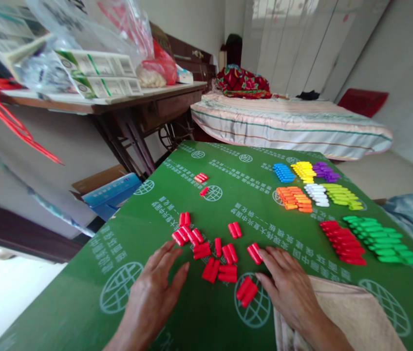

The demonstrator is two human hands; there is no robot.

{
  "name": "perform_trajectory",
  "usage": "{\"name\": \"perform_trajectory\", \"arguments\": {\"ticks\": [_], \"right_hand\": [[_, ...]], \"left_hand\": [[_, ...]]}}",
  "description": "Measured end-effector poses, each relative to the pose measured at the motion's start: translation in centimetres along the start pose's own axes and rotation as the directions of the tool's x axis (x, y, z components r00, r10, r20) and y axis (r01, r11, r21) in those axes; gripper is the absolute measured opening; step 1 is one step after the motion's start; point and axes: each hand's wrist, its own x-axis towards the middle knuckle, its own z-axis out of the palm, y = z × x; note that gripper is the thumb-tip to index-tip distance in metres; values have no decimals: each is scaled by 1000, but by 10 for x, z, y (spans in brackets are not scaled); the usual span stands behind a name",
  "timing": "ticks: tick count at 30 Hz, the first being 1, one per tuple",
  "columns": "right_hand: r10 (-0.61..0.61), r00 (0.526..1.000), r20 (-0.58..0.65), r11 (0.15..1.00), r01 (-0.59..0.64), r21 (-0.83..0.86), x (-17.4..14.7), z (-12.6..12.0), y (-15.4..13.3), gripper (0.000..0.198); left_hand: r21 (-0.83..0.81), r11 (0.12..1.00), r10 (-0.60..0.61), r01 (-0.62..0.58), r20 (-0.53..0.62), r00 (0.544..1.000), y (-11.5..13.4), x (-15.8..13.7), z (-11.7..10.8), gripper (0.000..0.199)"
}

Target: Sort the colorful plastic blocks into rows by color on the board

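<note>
Several small red plastic tubes [210, 269], which look like pen caps, lie loose in twos and threes on the green board [148, 321]. My left hand [157, 285] rests at the left side of them, fingers apart and holding nothing. Its fingertips are close to a red cluster [180, 236]; I cannot tell whether they touch. On the right, my right hand [287, 282] is open, with its index fingertip at the edge of a red pair [254, 253]. Its thumb is spread below, near another red group [246, 291]. Farther off lie a few red pieces [201, 177].
Sorted rows stand at right: blue [283, 172], yellow [304, 171], purple [325, 171], orange [294, 198], white [316, 194], lime [342, 196], red [342, 243] and green pieces [380, 239]. A beige cloth [352, 317] lies near my right forearm. Beyond are a cluttered table [155, 95] and a bed [287, 117].
</note>
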Motion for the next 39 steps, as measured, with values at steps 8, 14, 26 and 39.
{"name": "perform_trajectory", "arguments": {"ticks": [8,14,26,39], "right_hand": [[33,999,-8,999,-33,4,2,-1,-3,39],[38,999,2,999,-38,27,4,-3,-4,40],[59,998,-8,997,-59,56,7,-6,-5,38],[73,997,8,994,-74,82,10,-10,-5,39]], "left_hand": [[192,976,-139,99,206,969,-27,42,13,62],[184,979,-143,90,301,943,-28,51,25,62],[115,993,-22,-8,258,966,-22,51,34,51],[75,990,97,-121,267,959,-16,54,32,43]]}}
